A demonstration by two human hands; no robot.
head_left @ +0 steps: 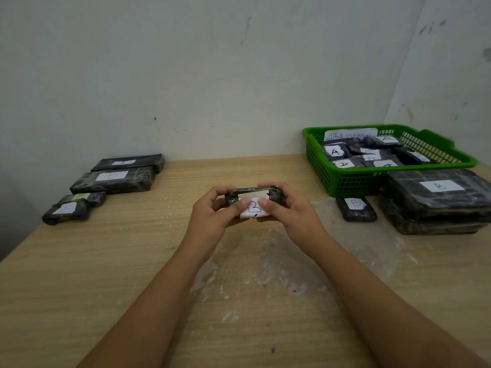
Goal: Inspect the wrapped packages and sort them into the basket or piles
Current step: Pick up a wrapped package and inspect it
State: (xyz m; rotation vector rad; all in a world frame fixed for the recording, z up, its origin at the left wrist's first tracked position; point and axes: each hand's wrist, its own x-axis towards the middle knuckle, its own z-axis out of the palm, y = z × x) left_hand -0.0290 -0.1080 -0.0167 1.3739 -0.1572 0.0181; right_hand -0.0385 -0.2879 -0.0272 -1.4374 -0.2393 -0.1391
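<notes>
Package in glossy black crinkled plastic wrap point(233, 196), small and blocky with a white paper label marked B, sits above the middle of the pale wood-grain table point(106, 261), pinched between your left hand point(212, 216) and right hand point(289, 211), thumbs on the label. Right of it stands the green plastic lattice basket point(345, 181) of similar A-labelled bundles, with flat B-labelled stacks beside it. More wrapped blocks lie at the far left.

Scuffed white wall point(202, 75) behind a pale wooden table point(106, 274) with whitish smears point(287, 272).
</notes>
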